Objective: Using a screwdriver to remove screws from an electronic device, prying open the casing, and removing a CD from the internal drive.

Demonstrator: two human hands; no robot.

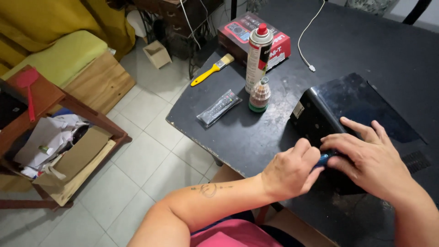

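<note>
1. Two bare hands are seen at the near side of one black table (347,41), whose painted top is scuffed and chipped along the edge.
2. One black box-shaped device (334,110), glossy and hard-cased, is laid on the table; a pale square label is borne on its near-left face.
3. The left hand (292,169) is closed in a fist around one blue-handled tool (323,159), of which only a small blue part is shown between the hands.
4. The right hand (366,158) is laid against the device, fingers curled at the tool's end; whether the tool is gripped by it cannot be told.
5. One tall metal spray can (259,57) with a red cap is stood upright, and one small round clear holder with a green base (259,95) is set just beside it.
6. One remote control in a clear plastic bag (219,107), one yellow-handled brush (212,69), one red cardboard box (247,34) and one white cable (307,34) are also counted.
</note>
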